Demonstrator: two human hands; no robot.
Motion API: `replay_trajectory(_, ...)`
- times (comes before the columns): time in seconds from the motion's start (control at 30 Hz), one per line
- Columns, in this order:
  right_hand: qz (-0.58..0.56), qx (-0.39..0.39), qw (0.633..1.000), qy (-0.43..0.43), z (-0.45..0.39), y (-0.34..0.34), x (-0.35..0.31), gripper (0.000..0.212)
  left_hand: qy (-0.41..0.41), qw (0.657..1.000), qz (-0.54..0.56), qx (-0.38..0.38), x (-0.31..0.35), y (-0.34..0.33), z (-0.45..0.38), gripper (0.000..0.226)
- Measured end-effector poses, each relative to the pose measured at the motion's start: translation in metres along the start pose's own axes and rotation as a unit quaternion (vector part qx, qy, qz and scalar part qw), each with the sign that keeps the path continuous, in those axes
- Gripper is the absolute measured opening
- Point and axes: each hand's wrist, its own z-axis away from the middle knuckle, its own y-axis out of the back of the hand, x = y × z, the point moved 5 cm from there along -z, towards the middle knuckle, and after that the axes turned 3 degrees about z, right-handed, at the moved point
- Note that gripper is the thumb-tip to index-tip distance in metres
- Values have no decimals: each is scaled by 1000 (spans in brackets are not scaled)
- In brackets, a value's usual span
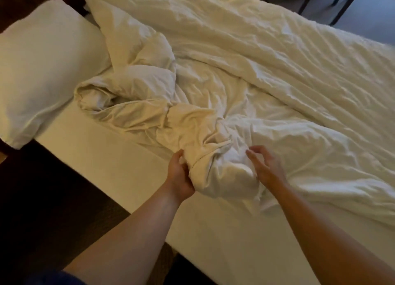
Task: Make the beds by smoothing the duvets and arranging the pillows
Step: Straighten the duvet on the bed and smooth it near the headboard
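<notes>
White mattress (111, 156) is my landmark, biggest thing in view, near edge bare along my side. Duvet (267, 75) covers most of it: the far half lies fairly flat though creased, the near half toward the head end is rucked up and twisted into a rope-like bunch (205, 143) running from the middle of the mattress down to its near edge. Pillow (44, 71) sits at the head end of the mattress, overhanging the near corner a bit, plump, not squared up. Past the far corner of the mattress, dark furniture legs (346, 4) on a grey floor, details too dim to tell.

My left hand (181, 178) grips the bunch at the near edge of the mattress, fingers curled round the twisted fabric from the left. My right hand (265, 167) is just right of the same bunch, fingers spread and slightly bent, thumb apart, holding nothing; cannot tell if the palm touches cloth.

Progress, my judgement: early. Far side roughly spread, nothing else done. Left to do: untwist the bunch, pull the duvet up toward the head end and over the bare near strip, smooth creases, straighten the pillow. Only one bed in view.
</notes>
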Motion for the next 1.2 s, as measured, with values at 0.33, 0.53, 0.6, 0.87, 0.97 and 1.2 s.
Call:
replay_trajectory(0.33,-2,76,992,-103,81,2,149,28,-142,918,-368,37,-95,-12,31,27)
replay_trajectory(0.53,-463,43,774,-429,55,-20,183,76,-171,408,-893,-77,-118,-41,17,94)
replay_trajectory(0.6,-448,26,804,-390,41,-12,179,62,-203,433,-876,-55,-106,-54,17,65)
replay_trajectory(0.87,-613,76,766,-176,-27,166,39,30,-269,924,-270,-18,16,-227,52,30)
replay_trajectory(0.97,-626,67,774,-63,-50,224,11,24,-228,947,-175,-140,46,-274,51,51)
replay_trajectory(1.2,-392,30,912,-120,-60,171,46,22,-189,889,-408,-85,18,-253,-13,52)
